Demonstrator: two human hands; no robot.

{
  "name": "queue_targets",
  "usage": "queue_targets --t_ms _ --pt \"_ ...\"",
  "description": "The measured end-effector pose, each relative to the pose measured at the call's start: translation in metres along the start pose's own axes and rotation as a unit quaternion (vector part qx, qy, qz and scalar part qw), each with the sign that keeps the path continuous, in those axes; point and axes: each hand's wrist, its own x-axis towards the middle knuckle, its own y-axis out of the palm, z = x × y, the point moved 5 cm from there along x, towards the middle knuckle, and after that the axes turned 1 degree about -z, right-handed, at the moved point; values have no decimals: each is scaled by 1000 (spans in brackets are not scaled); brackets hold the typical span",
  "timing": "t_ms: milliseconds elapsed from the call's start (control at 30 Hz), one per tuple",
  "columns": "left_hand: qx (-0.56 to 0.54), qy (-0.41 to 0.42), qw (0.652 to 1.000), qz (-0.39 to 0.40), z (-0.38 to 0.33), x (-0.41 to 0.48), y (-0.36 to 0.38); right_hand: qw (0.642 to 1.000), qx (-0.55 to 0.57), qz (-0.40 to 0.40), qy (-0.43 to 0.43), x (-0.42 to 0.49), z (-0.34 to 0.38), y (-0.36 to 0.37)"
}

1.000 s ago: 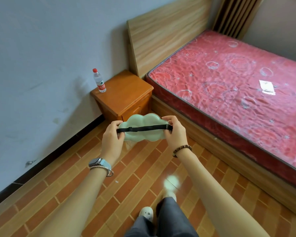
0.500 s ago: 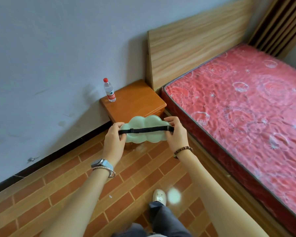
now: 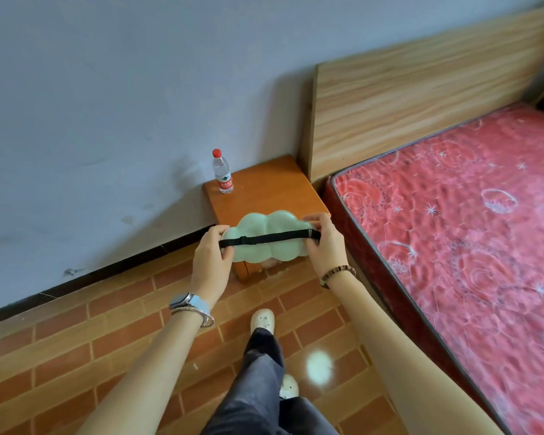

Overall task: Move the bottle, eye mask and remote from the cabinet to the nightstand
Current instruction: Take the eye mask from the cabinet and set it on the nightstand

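Observation:
A pale green, cloud-shaped eye mask (image 3: 266,229) with a black strap is stretched between my two hands. My left hand (image 3: 211,262) pinches its left end and my right hand (image 3: 325,244) pinches its right end. I hold it in the air over the front edge of the orange wooden nightstand (image 3: 264,189). A clear water bottle (image 3: 222,172) with a red cap and red label stands upright at the nightstand's back left corner, by the wall. No remote and no cabinet are in view.
A bed with a red patterned mattress (image 3: 468,221) and a wooden headboard (image 3: 421,98) lies directly right of the nightstand. The grey wall (image 3: 107,105) runs behind it. My legs and white shoes stand on the brick-patterned floor (image 3: 76,356).
I have walked closer to the nightstand. The eye mask, still held at both ends, now hangs over the nightstand's front edge instead of short of it.

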Motion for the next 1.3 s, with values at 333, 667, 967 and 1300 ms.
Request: queue_targets --t_ms 333,667,967,1300 --pt "-27 -21 999 3 20 120 40 1000 -25 -11 8 125 -1 23" --pt "-48 -66 996 24 31 237 60 995 -92 26 5 247 -4 65" --pt "6 -34 998 47 60 307 121 991 -111 65 39 344 -50 92" --pt "64 -51 995 57 140 361 236 979 -145 146 14 440 -163 158"
